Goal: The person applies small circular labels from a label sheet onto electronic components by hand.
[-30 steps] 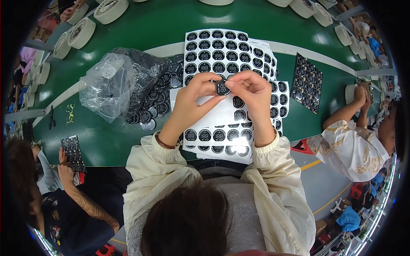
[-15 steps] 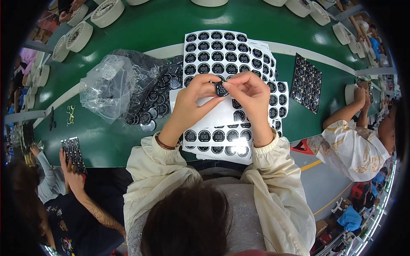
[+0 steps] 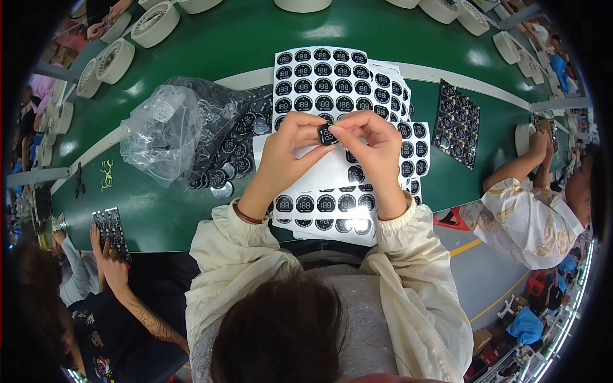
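Together, our left hand (image 3: 285, 153) and right hand (image 3: 375, 148) pinch a small round black disc (image 3: 326, 134) above white sticker sheets (image 3: 319, 83).

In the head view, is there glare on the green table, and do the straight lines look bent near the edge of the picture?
Head view: bright glare patches lie on the green table at the top; the white stripe across it curves toward the rim, a fisheye effect; corners are black; the small black disc between the left hand and right hand is sharp.
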The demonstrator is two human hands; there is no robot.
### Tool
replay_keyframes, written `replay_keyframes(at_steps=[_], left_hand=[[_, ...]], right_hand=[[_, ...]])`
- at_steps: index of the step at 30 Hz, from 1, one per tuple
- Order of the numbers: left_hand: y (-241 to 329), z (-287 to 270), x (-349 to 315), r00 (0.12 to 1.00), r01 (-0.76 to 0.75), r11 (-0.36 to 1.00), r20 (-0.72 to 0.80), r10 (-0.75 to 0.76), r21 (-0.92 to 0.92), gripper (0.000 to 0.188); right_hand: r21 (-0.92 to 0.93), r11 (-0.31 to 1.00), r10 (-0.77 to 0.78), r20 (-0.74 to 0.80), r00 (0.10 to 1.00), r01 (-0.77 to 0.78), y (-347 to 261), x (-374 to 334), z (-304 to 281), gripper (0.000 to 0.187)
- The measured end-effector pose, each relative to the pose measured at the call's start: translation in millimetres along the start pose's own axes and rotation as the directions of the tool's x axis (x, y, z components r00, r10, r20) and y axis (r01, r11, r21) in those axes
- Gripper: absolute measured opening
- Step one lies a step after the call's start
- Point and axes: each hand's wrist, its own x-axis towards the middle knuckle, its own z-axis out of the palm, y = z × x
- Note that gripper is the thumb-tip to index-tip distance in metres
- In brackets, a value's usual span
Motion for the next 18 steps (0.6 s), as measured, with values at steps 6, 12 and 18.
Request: replay_keyframes(at_steps=[6, 12, 18], left_hand=[[-5.2, 3.3, -2.0, 1.0, -0.012, 0.991, -0.017, 0.01, -0.134, 0.036], [-5.4, 5.5, -1.8, 0.999, 0.0, 0.953, -0.039, -0.013, -0.304, 0.036], [-4.6, 2.5, -2.8, 1.0, 0.001, 0.969, -0.026, -0.007, -0.249, 0.038]], right_hand=[[-0.081, 0.989, -0.127, -0.016, 0.992, 0.125, 4.4, 0.1, -0.5, 0.012], [-0.162, 0.962, -0.25, -0.205, 0.946, 0.219, -2.8, 5.6, 8.3, 0.016], [-0.08, 0.98, -0.18, 0.03, 0.983, 0.182, 9.3, 8.3, -2.2, 0.013]])
